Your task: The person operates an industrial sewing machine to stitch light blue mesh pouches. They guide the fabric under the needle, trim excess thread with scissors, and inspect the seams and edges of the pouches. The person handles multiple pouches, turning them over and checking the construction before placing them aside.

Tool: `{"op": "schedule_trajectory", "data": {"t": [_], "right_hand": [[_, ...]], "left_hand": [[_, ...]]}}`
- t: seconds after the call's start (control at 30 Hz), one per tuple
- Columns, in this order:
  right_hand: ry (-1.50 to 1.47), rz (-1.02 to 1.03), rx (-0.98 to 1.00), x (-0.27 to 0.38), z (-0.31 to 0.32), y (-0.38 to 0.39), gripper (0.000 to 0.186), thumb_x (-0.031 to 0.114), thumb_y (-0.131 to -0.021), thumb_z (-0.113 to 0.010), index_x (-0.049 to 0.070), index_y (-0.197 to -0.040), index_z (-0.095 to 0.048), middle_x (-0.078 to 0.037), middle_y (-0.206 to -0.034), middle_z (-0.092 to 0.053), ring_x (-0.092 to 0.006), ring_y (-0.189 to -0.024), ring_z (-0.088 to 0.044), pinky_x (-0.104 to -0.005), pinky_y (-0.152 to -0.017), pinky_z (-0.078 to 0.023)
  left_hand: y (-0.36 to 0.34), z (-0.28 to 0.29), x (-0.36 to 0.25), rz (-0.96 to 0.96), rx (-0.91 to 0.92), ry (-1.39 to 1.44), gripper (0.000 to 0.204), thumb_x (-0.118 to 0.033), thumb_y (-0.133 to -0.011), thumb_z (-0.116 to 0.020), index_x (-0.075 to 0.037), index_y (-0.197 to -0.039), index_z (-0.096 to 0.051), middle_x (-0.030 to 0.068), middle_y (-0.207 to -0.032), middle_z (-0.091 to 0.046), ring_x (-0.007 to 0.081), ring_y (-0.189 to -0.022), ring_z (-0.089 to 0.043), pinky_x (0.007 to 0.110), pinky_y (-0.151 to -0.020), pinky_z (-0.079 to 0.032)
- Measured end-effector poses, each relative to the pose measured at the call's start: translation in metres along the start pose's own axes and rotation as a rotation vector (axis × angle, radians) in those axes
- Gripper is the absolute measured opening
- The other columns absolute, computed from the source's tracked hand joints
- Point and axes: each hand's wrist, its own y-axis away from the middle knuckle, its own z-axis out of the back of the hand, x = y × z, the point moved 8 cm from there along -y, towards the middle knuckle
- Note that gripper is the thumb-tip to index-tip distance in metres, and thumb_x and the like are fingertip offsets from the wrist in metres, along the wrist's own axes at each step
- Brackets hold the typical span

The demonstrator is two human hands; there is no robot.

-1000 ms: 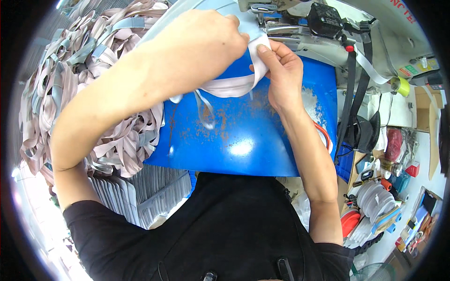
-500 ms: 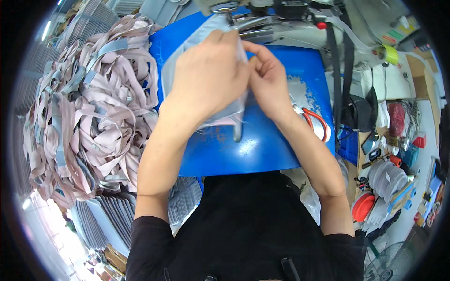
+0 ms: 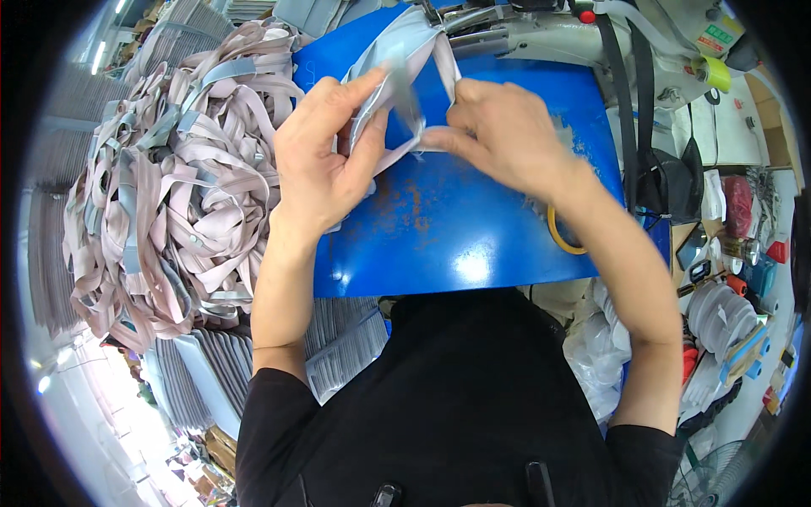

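Observation:
A light grey-blue fabric piece [image 3: 382, 49] with a pale pinkish strip [image 3: 445, 68] along it stretches from the sewing machine [image 3: 481, 29] at the top. My left hand [image 3: 329, 148] pinches the fabric's left side between thumb and fingers. To its right, my right hand [image 3: 511, 135] is closed on the strip, which loops between the two hands. The fabric is smeared by motion near my left fingertips. Beneath both hands lies the blue table [image 3: 405, 245], its paint worn in places. Partly behind my right forearm shows an orange-yellow scissors handle [image 3: 562, 232].
A large heap of pinkish-grey strips [image 3: 194, 186] rises at the table's left. Stacks of grey panels [image 3: 203, 380] stand below it. Dark straps [image 3: 621, 110] hang on the right, near a side bench crowded with spools, tools and white discs [image 3: 722, 317].
My hands have moved apart, with the right one rising and turning over onto the strip. The fabric has opened into a loop between them. The whole view has shifted slightly.

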Motion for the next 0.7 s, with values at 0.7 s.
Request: {"op": "schedule_trajectory", "data": {"t": [0.7], "right_hand": [[-0.668,-0.520,-0.327,-0.029,-0.015,0.051,0.025,0.012,-0.081,-0.074,0.006,-0.105,-0.080,-0.009,-0.083,-0.065,-0.0195,-0.079,-0.063,-0.0331,-0.074,-0.051]], "left_hand": [[0.029,-0.060,-0.027,-0.252,0.272,-0.308,0.053,-0.009,-0.076,-0.074,-0.011,-0.129,-0.072,0.0025,-0.081,-0.050,0.0188,-0.057,-0.058,0.034,-0.051,-0.048]]}}
